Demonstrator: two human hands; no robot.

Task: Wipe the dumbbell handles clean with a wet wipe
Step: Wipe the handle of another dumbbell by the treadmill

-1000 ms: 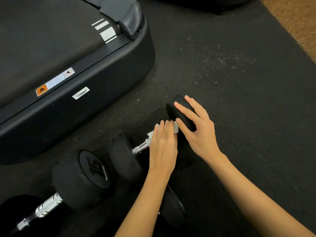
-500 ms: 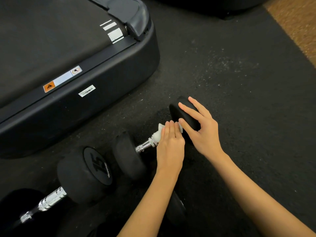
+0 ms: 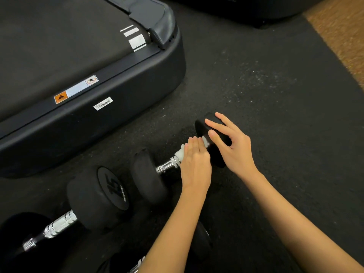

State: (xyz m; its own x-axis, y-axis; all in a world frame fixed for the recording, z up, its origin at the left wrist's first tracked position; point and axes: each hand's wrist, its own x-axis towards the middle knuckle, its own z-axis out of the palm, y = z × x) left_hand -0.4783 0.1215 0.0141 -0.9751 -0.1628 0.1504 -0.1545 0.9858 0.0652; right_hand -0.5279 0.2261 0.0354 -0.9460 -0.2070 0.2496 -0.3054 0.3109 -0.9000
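Gripping the wet wipe (image 3: 182,152) around the chrome handle (image 3: 168,166) of the near dumbbell, my left hand (image 3: 195,166) is curling closed over the bar next to its far head. My right hand (image 3: 232,146) is lying open, fingers spread, on that black far head (image 3: 202,125), steadying it. This dumbbell is lying on the black rubber floor (image 3: 275,95), beside the treadmill base (image 3: 118,107). A second dumbbell (image 3: 98,196), marked 15 on its end face, is lying to the left, its head just beside the near head (image 3: 147,176) of the 1 I am holding.
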